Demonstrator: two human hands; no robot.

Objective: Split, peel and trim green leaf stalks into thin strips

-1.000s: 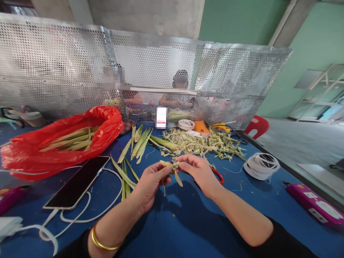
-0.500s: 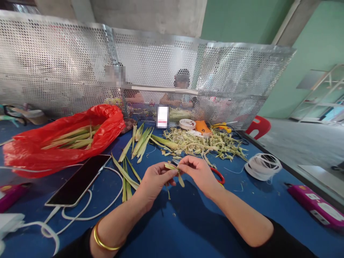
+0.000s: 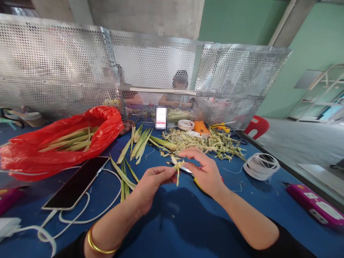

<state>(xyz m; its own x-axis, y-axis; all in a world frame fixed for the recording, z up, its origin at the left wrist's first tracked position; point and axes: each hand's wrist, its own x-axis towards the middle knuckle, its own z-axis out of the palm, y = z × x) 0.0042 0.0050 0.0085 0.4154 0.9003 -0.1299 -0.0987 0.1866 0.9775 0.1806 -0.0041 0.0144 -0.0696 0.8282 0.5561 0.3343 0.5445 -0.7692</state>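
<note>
My left hand (image 3: 156, 182) pinches a small knotted piece of pale green-yellow leaf strip (image 3: 177, 175) between thumb and fingers, with one end hanging down. Around its far side curves my right hand (image 3: 202, 170), index finger raised and apart from the thumb. The right thumb tip is close to the knot; whether it touches, I cannot tell. On the table beneath the right hand lie scissors (image 3: 197, 182) with red and yellow handles, partly hidden by the hand. Long split leaves (image 3: 125, 177) lie left of my hands, and more cut leaves (image 3: 141, 143) are farther back.
A heap of leaf scraps (image 3: 204, 141) spreads behind my hands. To the left are a red plastic bag (image 3: 107, 123) of leaves and a cabled tablet (image 3: 77, 182). At right are a coil of white line (image 3: 260, 166) and a purple box (image 3: 314, 204). A perforated metal screen (image 3: 156, 64) stands behind.
My right fingers have opened away from the leaf piece, which they pinched before. My left hand keeps hold of it, and its knotted part and hanging end now show. The scissors' blade is more visible.
</note>
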